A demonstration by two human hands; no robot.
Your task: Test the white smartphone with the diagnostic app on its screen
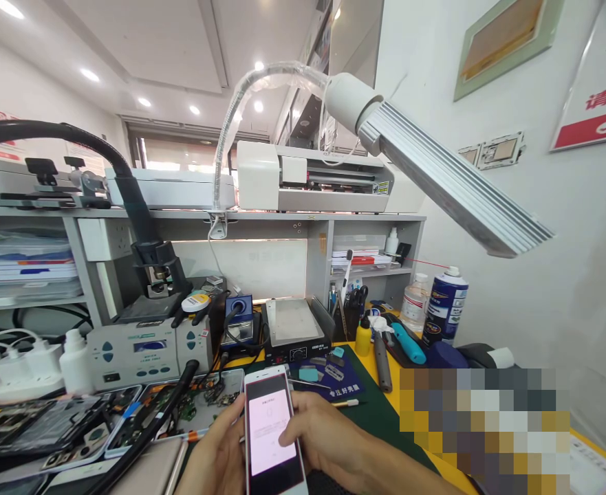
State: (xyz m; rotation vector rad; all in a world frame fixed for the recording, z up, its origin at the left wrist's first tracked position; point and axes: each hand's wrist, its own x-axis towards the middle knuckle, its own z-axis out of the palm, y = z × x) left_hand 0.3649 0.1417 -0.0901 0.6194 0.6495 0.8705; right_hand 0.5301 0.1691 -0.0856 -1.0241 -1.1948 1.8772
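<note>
A white smartphone [269,450] stands upright between my hands at the lower middle, its lit screen showing a pale pink page with small text too blurred to read. My left hand [220,447] closes around its left edge, the thumb along the side. From the right, my right hand [323,433] supports the other edge, and its thumb lies over the lower part of the screen. The fingers behind the phone are hidden. Beneath the hands is a dark green mat [380,419].
Left are a rework station [150,350], its black hose [150,426] and trays of phone parts [70,430]. Behind the phone sits a heating plate [295,323]. A lamp [452,175] overhangs the right, where a yellow bottle [363,338], screwdriver [382,361] and spray can [444,306] stand or lie.
</note>
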